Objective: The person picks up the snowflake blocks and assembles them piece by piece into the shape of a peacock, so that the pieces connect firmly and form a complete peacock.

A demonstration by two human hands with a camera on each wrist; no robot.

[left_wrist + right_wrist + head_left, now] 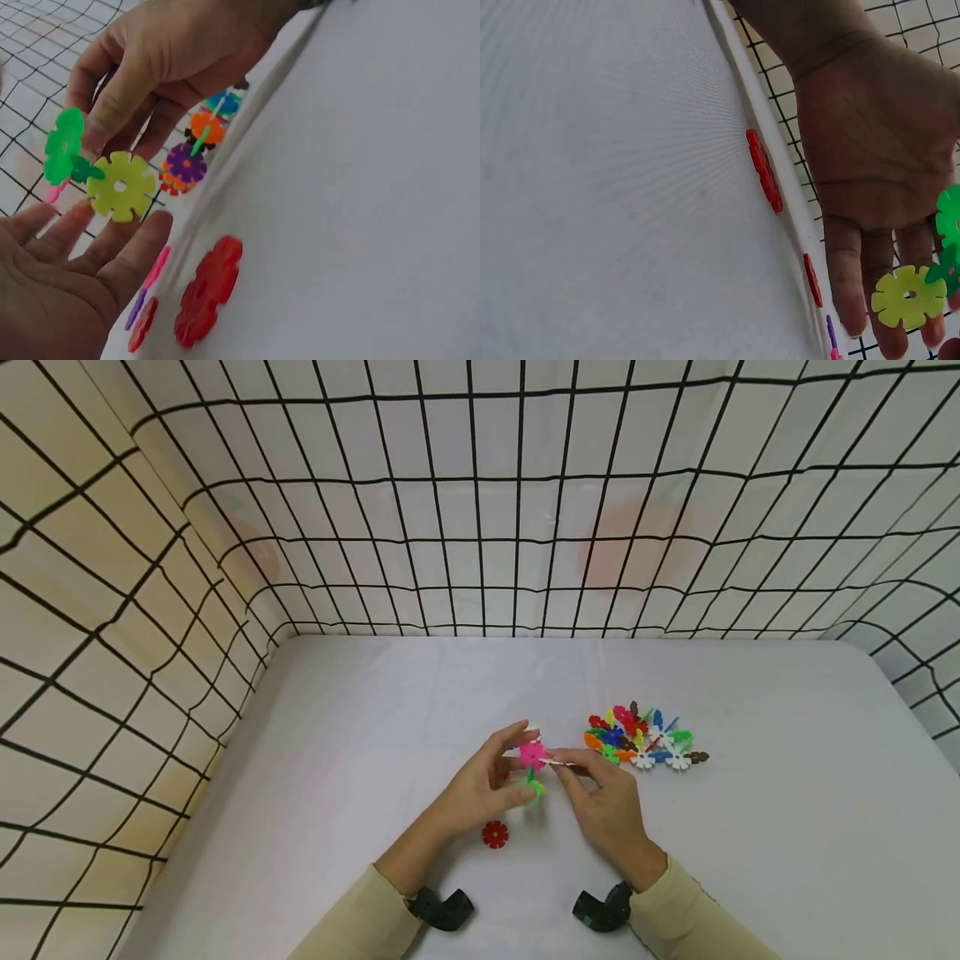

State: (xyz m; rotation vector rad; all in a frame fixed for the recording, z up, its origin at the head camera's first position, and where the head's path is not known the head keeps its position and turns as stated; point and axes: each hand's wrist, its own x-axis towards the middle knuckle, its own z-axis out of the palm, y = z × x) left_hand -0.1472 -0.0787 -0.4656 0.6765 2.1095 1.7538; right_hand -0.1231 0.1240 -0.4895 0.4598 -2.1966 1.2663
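My left hand (468, 793) holds a small joined cluster of notched plastic discs between its thumb and fingers. A pink disc (533, 755) faces up in that cluster. Below it, a green disc (64, 146) and a yellow disc (121, 186) show clearly in the left wrist view. Opposite, my right hand (609, 802) pinches a thin white disc (557, 762), seen edge-on against the pink disc's right side. Whether the white disc is slotted in, I cannot tell. A loose red disc (495, 834) lies flat on the table, just below the left hand.
A pile of many-coloured discs (641, 739) lies to the right, beyond the right hand. Another red disc (142, 325) and a purple one (136, 309) lie near the left hand. Black grid mesh (465, 539) over pale cloth walls borders the white table (337, 735).
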